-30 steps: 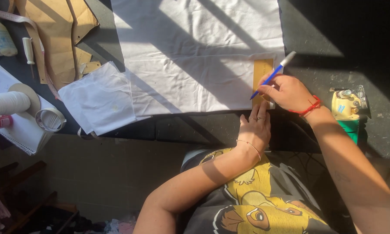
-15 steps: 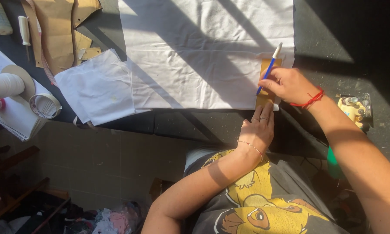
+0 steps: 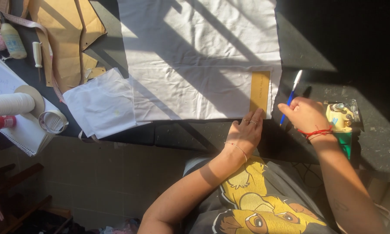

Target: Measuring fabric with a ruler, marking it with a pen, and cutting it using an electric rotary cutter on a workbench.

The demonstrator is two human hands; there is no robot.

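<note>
Nearest me, my left hand [image 3: 245, 132] lies flat and open, fingertips pressing the bottom edge of a yellow paper strip [image 3: 260, 91]. Just right of it, my right hand [image 3: 305, 115] is curled around a blue pen [image 3: 290, 97], tip off the fabric. The strip lies on the white cloth [image 3: 195, 60] spread over the dark counter [image 3: 334, 43]; beyond, tan pattern pieces [image 3: 65, 34].
</note>
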